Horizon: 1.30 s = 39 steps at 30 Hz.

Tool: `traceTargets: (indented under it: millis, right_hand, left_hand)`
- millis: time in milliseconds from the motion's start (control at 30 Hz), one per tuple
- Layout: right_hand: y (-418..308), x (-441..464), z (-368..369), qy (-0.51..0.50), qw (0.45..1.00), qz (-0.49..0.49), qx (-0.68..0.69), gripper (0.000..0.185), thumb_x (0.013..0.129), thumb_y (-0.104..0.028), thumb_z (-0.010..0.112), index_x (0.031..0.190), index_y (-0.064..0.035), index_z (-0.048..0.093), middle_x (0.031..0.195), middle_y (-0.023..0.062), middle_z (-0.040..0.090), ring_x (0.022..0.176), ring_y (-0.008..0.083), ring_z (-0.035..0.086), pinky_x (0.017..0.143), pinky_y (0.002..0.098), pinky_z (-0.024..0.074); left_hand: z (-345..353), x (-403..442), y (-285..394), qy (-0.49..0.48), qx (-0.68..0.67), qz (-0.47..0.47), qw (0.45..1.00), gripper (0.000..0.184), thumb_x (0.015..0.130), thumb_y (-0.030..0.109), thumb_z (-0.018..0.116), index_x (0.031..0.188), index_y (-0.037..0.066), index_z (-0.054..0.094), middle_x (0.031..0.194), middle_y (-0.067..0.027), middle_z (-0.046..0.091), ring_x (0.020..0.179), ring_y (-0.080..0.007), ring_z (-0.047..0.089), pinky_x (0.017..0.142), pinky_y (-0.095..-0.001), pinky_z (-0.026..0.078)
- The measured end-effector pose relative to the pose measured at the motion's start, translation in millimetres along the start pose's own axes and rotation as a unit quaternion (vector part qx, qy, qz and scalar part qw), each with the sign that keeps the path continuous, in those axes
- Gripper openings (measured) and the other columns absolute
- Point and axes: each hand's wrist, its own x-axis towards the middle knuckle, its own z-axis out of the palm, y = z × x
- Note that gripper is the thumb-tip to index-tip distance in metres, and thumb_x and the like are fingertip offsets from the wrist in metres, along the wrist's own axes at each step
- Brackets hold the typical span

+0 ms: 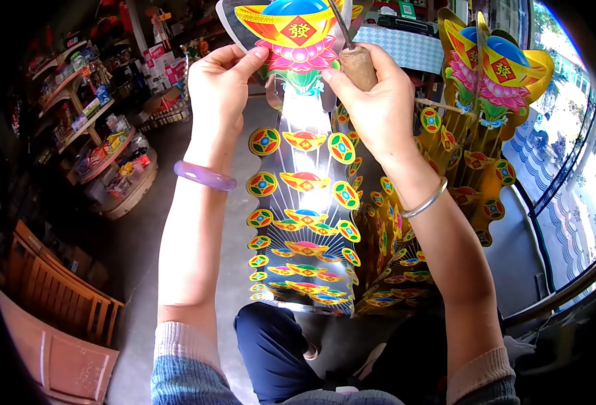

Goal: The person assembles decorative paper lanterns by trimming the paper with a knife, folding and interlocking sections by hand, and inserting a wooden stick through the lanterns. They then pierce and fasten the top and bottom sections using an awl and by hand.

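Note:
A long shiny silver paper decoration [303, 196], printed with gold ingots, coins and pink lotus flowers, hangs upright in front of me. My left hand [227, 77] pinches its left edge near the lotus, thumb on the printed face. A purple bangle circles that wrist. In my right hand [377, 84] is an awl [359, 69] with a wooden handle; its dark metal shaft points up, and the tip is out of view. The right thumb rests at the decoration's right edge. Beside it stands a similar gold decoration [477, 81].
Shelves of small packaged goods [99, 128] line the left side. A wooden bench [62, 277] stands at lower left. Behind the decorations is a table with a blue checked cloth [396, 48]. Glass panes [561, 148] are on the right. My knees are below.

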Motion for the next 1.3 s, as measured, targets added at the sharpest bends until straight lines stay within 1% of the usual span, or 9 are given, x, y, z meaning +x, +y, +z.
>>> traceTargets:
  millis: [33, 333, 533, 700, 800, 1067, 1200, 1233, 1300]
  right_hand:
    - [-1, 0, 0, 0.002, 1.000, -0.001, -0.001, 0.036, 0.071, -0.017, 0.074, 0.099, 0.0007, 0.060, 0.089, 0.0152, 0.067, 0.082, 0.0279, 0.067, 0.071, 0.0342, 0.0519]
    - [-2, 0, 0, -0.002, 1.000, 0.000, -0.006, 0.037, 0.071, -0.018, 0.074, 0.098, 0.0006, 0.060, 0.088, 0.0163, 0.067, 0.082, 0.0298, 0.066, 0.071, 0.0357, 0.0517]
    - [-6, 1, 0, -0.002, 1.000, 0.001, -0.022, 0.037, 0.070, -0.018, 0.074, 0.099, -0.0001, 0.059, 0.088, 0.0174, 0.067, 0.083, 0.0317, 0.066, 0.072, 0.0364, 0.0517]
    - [-2, 0, 3, -0.006, 1.000, 0.001, -0.017, 0.037, 0.071, -0.016, 0.073, 0.100, 0.0002, 0.059, 0.089, 0.0186, 0.066, 0.083, 0.0325, 0.066, 0.072, 0.0365, 0.0518]
    - [-3, 0, 3, -0.003, 0.999, -0.010, -0.043, 0.033, 0.074, -0.012, 0.074, 0.100, 0.0009, 0.059, 0.088, 0.0105, 0.068, 0.078, 0.0148, 0.065, 0.070, 0.0276, 0.0501]
    - [-9, -1, 0, -0.006, 0.999, 0.012, -0.040, 0.034, 0.073, -0.013, 0.075, 0.100, 0.0013, 0.059, 0.087, 0.0110, 0.068, 0.077, 0.0145, 0.064, 0.070, 0.0277, 0.0499]
    - [-7, 0, 1, -0.009, 1.000, 0.012, -0.027, 0.033, 0.073, -0.012, 0.075, 0.099, 0.0011, 0.059, 0.085, 0.0100, 0.067, 0.076, 0.0140, 0.064, 0.069, 0.0273, 0.0496]
    - [-6, 0, 1, -0.012, 0.999, 0.007, -0.029, 0.033, 0.073, -0.012, 0.075, 0.099, 0.0010, 0.058, 0.085, 0.0100, 0.067, 0.075, 0.0143, 0.064, 0.069, 0.0274, 0.0495]
    - [-6, 1, -1, -0.018, 0.999, -0.005, -0.031, 0.033, 0.073, -0.012, 0.074, 0.098, 0.0007, 0.058, 0.084, 0.0101, 0.067, 0.074, 0.0149, 0.064, 0.068, 0.0274, 0.0494]
  left_hand:
    - [0, 0, -1, 0.001, -0.001, -0.003, 1.000, 0.010, 0.078, 0.004, 0.072, 0.071, 0.001, 0.066, 0.065, 0.0017, 0.060, 0.058, -0.0036, 0.046, 0.055, -0.0190, 0.035]
    - [-3, 1, -1, -0.019, -0.012, -0.002, 1.000, 0.007, 0.081, 0.004, 0.069, 0.079, -0.002, 0.068, 0.068, -0.0021, 0.064, 0.059, -0.0057, 0.050, 0.055, -0.0210, 0.040]
    - [-3, 1, 0, -0.014, -0.014, -0.014, 1.000, 0.008, 0.081, 0.005, 0.068, 0.082, -0.003, 0.069, 0.068, -0.0021, 0.063, 0.058, -0.0059, 0.049, 0.054, -0.0222, 0.039]
    - [0, -2, 6, -0.003, 0.036, -0.019, 0.999, 0.010, 0.082, 0.007, 0.066, 0.082, -0.004, 0.068, 0.066, -0.0014, 0.062, 0.058, -0.0049, 0.047, 0.052, -0.0224, 0.037]
    - [1, -4, 11, -0.001, 0.037, -0.025, 0.999, 0.011, 0.083, 0.007, 0.065, 0.081, -0.004, 0.068, 0.065, -0.0017, 0.061, 0.057, -0.0050, 0.048, 0.052, -0.0217, 0.038]
    - [3, -4, 15, 0.001, 0.026, -0.046, 0.999, 0.013, 0.085, 0.006, 0.062, 0.079, -0.005, 0.066, 0.065, -0.0020, 0.061, 0.055, -0.0052, 0.047, 0.051, -0.0209, 0.038]
    - [0, -1, 7, -0.010, 0.067, -0.021, 0.997, 0.016, 0.082, 0.012, 0.067, 0.081, -0.004, 0.066, 0.065, -0.0019, 0.060, 0.054, -0.0048, 0.048, 0.049, -0.0218, 0.038]
    - [-1, 2, 5, -0.011, 0.081, -0.023, 0.996, 0.017, 0.078, 0.012, 0.071, 0.085, -0.003, 0.067, 0.066, -0.0025, 0.062, 0.054, -0.0052, 0.051, 0.049, -0.0222, 0.041]
    - [6, 3, 4, 0.011, 0.075, 0.018, 0.997, 0.017, 0.076, 0.010, 0.072, 0.087, -0.002, 0.066, 0.068, -0.0029, 0.064, 0.055, -0.0055, 0.054, 0.050, -0.0220, 0.043]
